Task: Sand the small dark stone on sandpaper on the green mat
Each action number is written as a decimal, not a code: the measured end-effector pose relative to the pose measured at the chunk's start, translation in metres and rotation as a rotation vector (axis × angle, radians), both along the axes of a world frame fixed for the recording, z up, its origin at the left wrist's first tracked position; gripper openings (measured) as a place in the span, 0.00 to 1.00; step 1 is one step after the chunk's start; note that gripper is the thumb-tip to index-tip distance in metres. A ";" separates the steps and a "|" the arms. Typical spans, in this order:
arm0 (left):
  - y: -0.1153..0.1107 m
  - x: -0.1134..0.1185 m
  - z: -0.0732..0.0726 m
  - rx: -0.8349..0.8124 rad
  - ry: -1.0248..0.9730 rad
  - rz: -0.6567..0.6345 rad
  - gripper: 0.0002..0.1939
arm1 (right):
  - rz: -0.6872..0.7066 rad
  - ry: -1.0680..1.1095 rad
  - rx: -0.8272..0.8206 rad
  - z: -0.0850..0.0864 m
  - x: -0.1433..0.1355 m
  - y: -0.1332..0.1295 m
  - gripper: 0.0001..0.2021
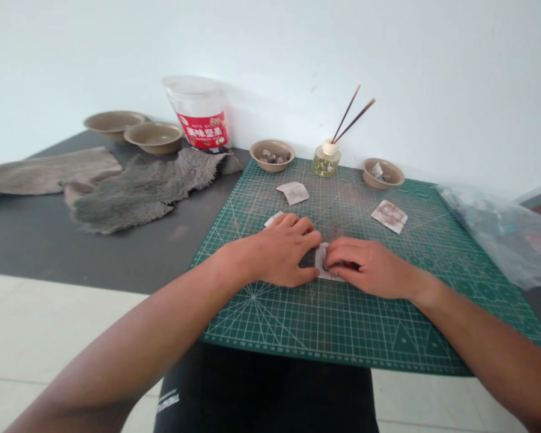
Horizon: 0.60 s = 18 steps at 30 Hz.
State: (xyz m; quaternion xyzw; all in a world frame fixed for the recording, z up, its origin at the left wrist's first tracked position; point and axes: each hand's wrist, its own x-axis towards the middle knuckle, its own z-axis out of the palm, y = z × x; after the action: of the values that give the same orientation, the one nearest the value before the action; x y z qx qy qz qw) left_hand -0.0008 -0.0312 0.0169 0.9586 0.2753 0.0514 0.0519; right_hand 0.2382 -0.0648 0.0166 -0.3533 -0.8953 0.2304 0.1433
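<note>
A small pale paper square lies on the green cutting mat between my hands. At its left edge, my left hand rests with fingers spread, the index finger and thumb apart and touching the paper. My right hand is closed over the square's right side, its fingertips pinched together. Something dark shows under those fingers, too hidden to name. Another pale paper piece pokes out behind my left hand. Farther back lie a creased paper piece and a paper square with brown smears.
Behind stand a bowl of dark lumps, a reed diffuser bottle and a bowl with paper bits. Leftward are two tan bowls, a red-labelled plastic tub and grey cloths. Clear plastic bag lies right.
</note>
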 end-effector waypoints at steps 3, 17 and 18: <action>0.000 0.000 -0.001 -0.006 -0.005 0.001 0.20 | -0.089 -0.032 0.060 -0.001 0.000 0.001 0.06; 0.002 0.001 -0.001 -0.025 0.015 0.011 0.22 | -0.066 -0.127 0.050 0.005 0.009 0.003 0.04; 0.002 0.001 0.000 -0.028 0.016 0.013 0.22 | -0.016 -0.114 0.025 0.005 0.009 0.002 0.03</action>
State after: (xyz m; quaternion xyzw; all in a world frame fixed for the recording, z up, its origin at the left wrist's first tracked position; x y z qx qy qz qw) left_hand 0.0006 -0.0289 0.0166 0.9563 0.2827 0.0401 0.0626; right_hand 0.2467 -0.0623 0.0217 -0.3714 -0.9019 0.1975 0.0982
